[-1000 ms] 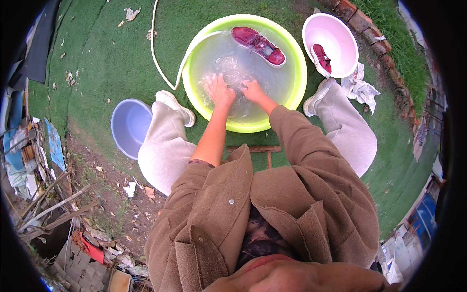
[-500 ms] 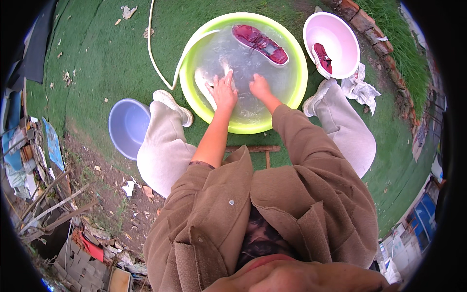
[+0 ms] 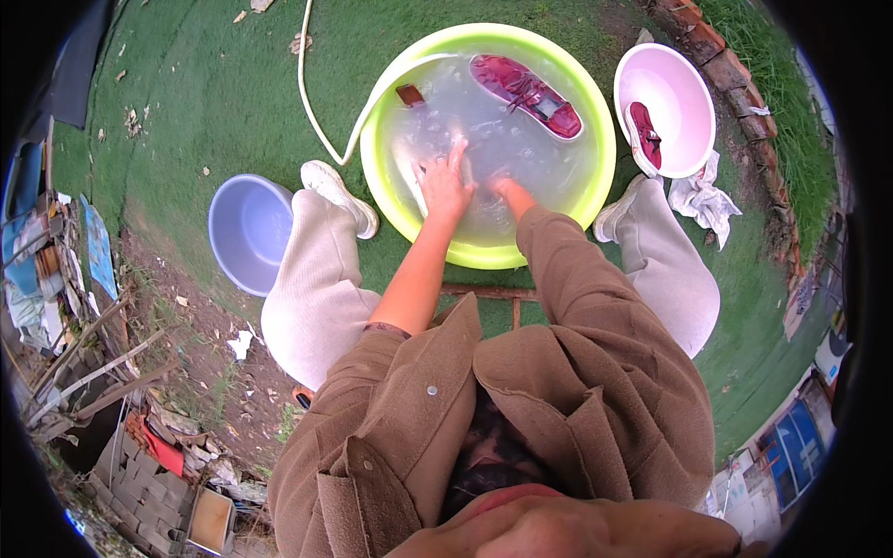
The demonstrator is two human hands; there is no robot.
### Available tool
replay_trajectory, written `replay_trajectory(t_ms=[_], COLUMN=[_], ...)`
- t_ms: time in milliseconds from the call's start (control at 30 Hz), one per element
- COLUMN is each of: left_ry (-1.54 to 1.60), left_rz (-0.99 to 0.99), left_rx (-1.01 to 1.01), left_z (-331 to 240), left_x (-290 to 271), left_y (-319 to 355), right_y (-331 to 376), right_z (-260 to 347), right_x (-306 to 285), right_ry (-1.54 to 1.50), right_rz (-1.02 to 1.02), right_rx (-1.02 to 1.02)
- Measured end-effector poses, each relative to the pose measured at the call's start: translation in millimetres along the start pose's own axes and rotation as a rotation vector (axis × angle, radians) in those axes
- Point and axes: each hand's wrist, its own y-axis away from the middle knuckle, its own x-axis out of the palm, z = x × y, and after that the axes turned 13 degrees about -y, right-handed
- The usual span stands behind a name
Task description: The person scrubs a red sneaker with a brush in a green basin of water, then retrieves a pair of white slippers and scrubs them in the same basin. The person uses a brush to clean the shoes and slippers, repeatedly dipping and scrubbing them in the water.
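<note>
A yellow-green basin (image 3: 375, 200) of cloudy water stands between my feet. My left hand (image 3: 446, 188) reaches into it, fingers stretched and spread, against a pale, mostly submerged thing (image 3: 416, 186) that looks like a shoe with its white edge showing. To its right, my right hand (image 3: 511, 194) dips into the water; its fingers are hidden beneath the surface. A dark red shoe (image 3: 527, 96) with laces and a white sole edge floats at the far right of the basin. Near the far left rim lies a small brown block (image 3: 409, 95), its kind unclear.
A pale hose (image 3: 308, 102) runs over the basin's left rim. At right stands a pink-white basin (image 3: 684, 98) with another red shoe (image 3: 644, 136) on its near rim, beside crumpled white paper (image 3: 705, 202). A blue bucket (image 3: 246, 232) sits at left; a brick border (image 3: 735, 79) curves far right.
My right hand has sunk deeper, its fingers now under water. The brown block has come into sight near the far left rim. The whole view has shifted slightly.
</note>
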Motion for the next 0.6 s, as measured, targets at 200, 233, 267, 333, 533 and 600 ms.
replay_trajectory(t_ms=[200,233,267,333,533,600], left_ry=[0.173,0.201,0.228,0.249,0.286,0.301], left_rz=[-0.065,-0.073,-0.101,-0.12,-0.163,-0.228], left_rx=[-0.102,-0.126,-0.133,-0.165,-0.243,-0.249], left_z=[-2,-3,-3,-5,-5,-6], left_x=[-3,-3,-4,-5,-8,-8], left_y=[-3,-3,-2,0,5,7], right_y=[-13,-14,-15,-15,-13,-16], right_z=[-4,-4,-5,-7,6,20], right_x=[-13,-17,-22,-28,-54,-79], right_ry=[0.046,0.055,0.062,0.119,-0.465,-0.455], right_rz=[0.156,0.174,0.172,0.115,-0.355,-0.249], right_rx=[-0.109,-0.125,-0.146,-0.197,-0.122,-0.193])
